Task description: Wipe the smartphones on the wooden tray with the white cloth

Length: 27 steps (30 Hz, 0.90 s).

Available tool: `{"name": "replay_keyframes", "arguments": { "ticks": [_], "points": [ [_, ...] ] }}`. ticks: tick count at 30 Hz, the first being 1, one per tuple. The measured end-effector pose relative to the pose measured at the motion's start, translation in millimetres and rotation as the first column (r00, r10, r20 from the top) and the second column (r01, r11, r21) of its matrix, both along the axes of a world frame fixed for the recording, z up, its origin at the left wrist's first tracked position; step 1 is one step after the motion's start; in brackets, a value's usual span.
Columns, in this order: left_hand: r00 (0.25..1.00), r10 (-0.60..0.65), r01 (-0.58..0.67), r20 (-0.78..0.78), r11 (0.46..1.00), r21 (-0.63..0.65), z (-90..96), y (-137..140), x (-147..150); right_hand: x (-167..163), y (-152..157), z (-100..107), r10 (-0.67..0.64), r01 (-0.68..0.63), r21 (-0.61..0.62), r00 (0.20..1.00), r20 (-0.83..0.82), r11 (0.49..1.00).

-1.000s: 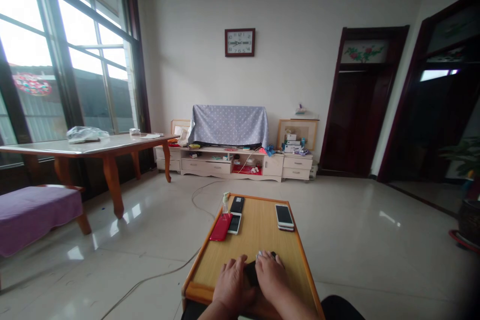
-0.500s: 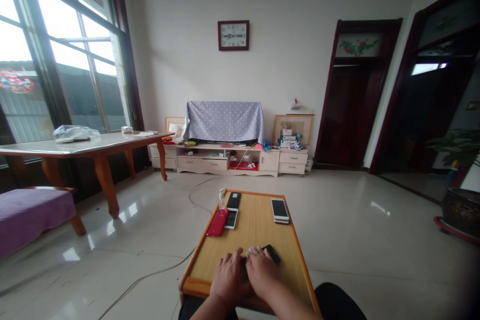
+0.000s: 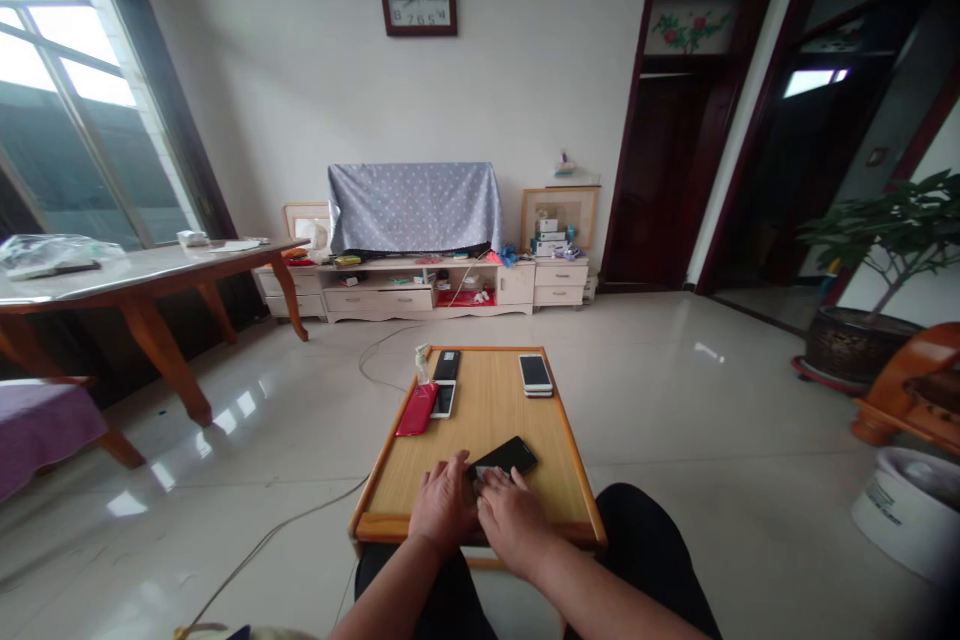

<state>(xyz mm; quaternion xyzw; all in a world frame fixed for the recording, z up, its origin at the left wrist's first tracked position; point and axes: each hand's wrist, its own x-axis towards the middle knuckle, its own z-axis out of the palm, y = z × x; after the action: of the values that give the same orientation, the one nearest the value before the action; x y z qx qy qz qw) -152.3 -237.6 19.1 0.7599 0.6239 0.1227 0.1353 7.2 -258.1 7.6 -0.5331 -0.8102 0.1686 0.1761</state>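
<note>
A black smartphone (image 3: 512,457) lies at a slant on the small wooden table (image 3: 487,400), dark face up. My left hand (image 3: 441,502) is at its left end, thumb along the edge and fingers closed about it. Fingers of my right hand (image 3: 511,518) press a small pale wipe (image 3: 491,472) against the phone's near left part. The wipe is mostly covered by those fingers. Farther up on the left are a red phone (image 3: 417,410), a white phone (image 3: 443,399), a black phone (image 3: 447,365) and a clear pump bottle (image 3: 422,365).
Stacked white phones (image 3: 535,375) sit at the table's far right. A cable (image 3: 281,528) runs over the floor on the left. On the right are a white bucket (image 3: 904,510) and a potted plant (image 3: 862,340). A low cabinet (image 3: 375,302) stands along the wall.
The view has turned right and down. My right hand has drawn back toward the phone's near left end, uncovering more of its dark face. My left hand stays at the left end.
</note>
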Motion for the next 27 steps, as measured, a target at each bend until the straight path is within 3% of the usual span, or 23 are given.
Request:
{"name": "replay_keyframes", "arguments": {
  "ticks": [9, 15, 20, 27],
  "points": [
    [0.999, 0.03, -0.032, 0.031, 0.997, 0.065, -7.1, 1.6, 5.3, 45.0, 20.8, -10.7, -0.198, 0.197, 0.012, 0.979, 0.046, 0.98],
    [0.999, 0.011, -0.013, 0.043, 0.999, 0.042, -5.0, 3.0, 2.3, 45.3, 52.8, -6.3, -0.253, 0.252, 0.024, 0.966, 0.043, 0.967],
    [0.998, -0.003, -0.002, 0.066, 0.997, 0.075, -8.5, 3.8, 1.7, 20.7, 59.4, -4.3, -0.204, 0.203, 0.027, 0.979, 0.032, 0.979],
    [1.0, -0.009, 0.007, 0.02, 0.997, 0.076, -18.5, 7.8, -1.4, -15.6, 27.0, -2.5, -0.029, 0.029, 0.035, 1.0, 0.004, 0.999]
  ]
}}
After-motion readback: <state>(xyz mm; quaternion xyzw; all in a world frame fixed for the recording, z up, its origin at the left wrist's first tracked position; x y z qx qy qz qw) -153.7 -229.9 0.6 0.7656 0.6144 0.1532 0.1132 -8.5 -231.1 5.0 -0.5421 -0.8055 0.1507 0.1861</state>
